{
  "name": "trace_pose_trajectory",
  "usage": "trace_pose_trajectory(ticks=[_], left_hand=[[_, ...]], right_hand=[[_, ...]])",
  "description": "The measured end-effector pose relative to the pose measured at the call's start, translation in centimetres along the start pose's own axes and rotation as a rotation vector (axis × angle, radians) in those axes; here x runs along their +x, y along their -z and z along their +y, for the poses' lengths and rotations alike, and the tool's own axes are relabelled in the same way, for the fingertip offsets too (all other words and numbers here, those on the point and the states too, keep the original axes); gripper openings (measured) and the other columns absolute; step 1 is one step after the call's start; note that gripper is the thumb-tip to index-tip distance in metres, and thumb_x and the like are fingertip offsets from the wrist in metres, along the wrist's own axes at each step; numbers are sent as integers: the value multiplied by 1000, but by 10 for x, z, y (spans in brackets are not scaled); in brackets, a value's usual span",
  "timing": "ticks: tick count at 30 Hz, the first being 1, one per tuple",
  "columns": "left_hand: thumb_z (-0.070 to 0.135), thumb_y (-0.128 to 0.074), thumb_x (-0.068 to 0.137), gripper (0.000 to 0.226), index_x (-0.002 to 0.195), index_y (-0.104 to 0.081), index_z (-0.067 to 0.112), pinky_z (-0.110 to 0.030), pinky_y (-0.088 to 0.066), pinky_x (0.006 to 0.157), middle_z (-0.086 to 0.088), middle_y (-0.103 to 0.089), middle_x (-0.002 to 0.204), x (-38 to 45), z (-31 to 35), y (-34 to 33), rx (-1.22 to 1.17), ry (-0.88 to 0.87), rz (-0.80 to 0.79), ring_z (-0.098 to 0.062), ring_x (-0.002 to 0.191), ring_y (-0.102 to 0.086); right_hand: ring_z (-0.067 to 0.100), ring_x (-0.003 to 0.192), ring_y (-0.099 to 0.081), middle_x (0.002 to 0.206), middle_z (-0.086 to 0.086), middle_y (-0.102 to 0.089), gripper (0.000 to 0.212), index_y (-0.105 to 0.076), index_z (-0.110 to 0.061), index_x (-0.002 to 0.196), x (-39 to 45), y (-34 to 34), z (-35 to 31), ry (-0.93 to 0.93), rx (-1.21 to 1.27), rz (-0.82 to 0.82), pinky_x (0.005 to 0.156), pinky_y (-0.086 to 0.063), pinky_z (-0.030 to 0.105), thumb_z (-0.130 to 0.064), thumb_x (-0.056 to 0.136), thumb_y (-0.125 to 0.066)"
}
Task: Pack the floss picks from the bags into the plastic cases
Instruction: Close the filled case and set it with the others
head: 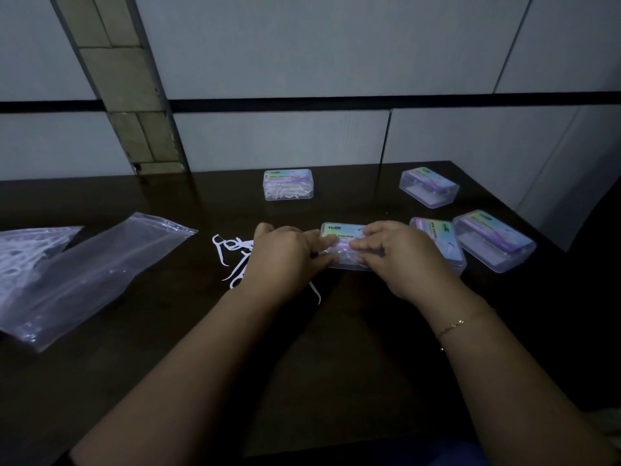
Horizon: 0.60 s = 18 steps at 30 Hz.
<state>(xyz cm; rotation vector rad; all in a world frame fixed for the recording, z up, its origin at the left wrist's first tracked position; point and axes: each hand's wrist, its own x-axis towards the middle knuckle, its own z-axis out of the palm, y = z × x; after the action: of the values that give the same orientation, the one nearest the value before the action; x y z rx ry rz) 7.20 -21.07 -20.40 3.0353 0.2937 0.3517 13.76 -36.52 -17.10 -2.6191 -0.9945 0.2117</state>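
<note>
On the dark table (336, 348) an emptied bag (100, 264) lies at left. In the middle the left hand (285, 255) and the right hand (400, 253) grip one case (339, 232) by its two ends, seemingly pressing its lid closed. Next it must be set aside, because loose picks (232, 257) beside the left hand still wait for a case

White picks (235, 255) lie on a dark brown table (302, 348), the clear cases (288, 185) bear purple-to-green labels, and the bags (100, 274) are clear.
</note>
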Motion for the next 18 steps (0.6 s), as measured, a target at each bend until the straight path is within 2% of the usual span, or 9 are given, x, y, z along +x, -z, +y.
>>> trace_pose_trajectory(ticks=[3,6,9,10,13,14,15,18], left_hand=[[51,-41,95,45,138,-42,39,-31,-21,93,14,-45,143,0,-1,-2,-10,7,6,-11,129,-42],[51,-42,94,44,136,-44,39,-32,-21,93,14,-47,141,-2,-1,-2,-20,5,24,-10,128,-42],[50,-44,94,43,135,-46,39,-32,-22,94,15,-48,141,-2,-1,-3,-40,2,36,-10,128,-40],[49,-45,93,42,134,-47,39,-32,-22,94,15,-48,141,-3,-1,-2,-56,-1,42,-11,128,-40],[49,-47,93,44,136,-44,40,-33,-22,93,15,-44,143,-7,0,-3,-106,-20,49,-11,129,-37],[48,-48,92,48,138,-40,39,-33,-22,92,16,-43,144,-8,0,-3,-113,-22,51,-10,130,-37],[48,-49,92,52,141,-36,37,-32,-22,93,15,-42,145,-9,-1,-3,-124,-8,49,-10,130,-36],[49,-50,91,64,147,-24,31,-36,-20,103,11,-36,149,-5,-4,-1,-127,73,12,-10,136,-30]], right_hand=[[15,127,-41,143,-1,-42,35,-56,-18,131,3,-6,1,17,-20,7,99,-24,16,-21,97,-49],[21,116,-51,126,7,-58,27,-68,-13,115,1,-14,4,70,31,155,88,-32,19,-15,94,-51],[21,116,-51,126,6,-58,28,-66,-15,117,0,-18,0,37,23,186,91,-36,24,-14,94,-50],[22,118,-50,129,5,-55,30,-62,-16,122,3,-17,-5,-8,0,126,95,-38,28,-16,94,-51],[30,128,-39,140,12,-37,53,-38,-18,141,22,2,-26,-333,-148,-314,105,-36,43,-28,92,-57],[32,129,-37,140,14,-34,57,-33,-17,143,28,6,-29,-412,-122,-394,106,-34,46,-30,92,-57],[32,129,-36,140,15,-33,58,-31,-16,143,32,7,-31,-459,-69,-409,107,-33,46,-30,93,-56],[32,128,-36,142,14,-31,60,-30,-14,145,42,6,-25,-541,53,-305,106,-32,46,-28,93,-56]])
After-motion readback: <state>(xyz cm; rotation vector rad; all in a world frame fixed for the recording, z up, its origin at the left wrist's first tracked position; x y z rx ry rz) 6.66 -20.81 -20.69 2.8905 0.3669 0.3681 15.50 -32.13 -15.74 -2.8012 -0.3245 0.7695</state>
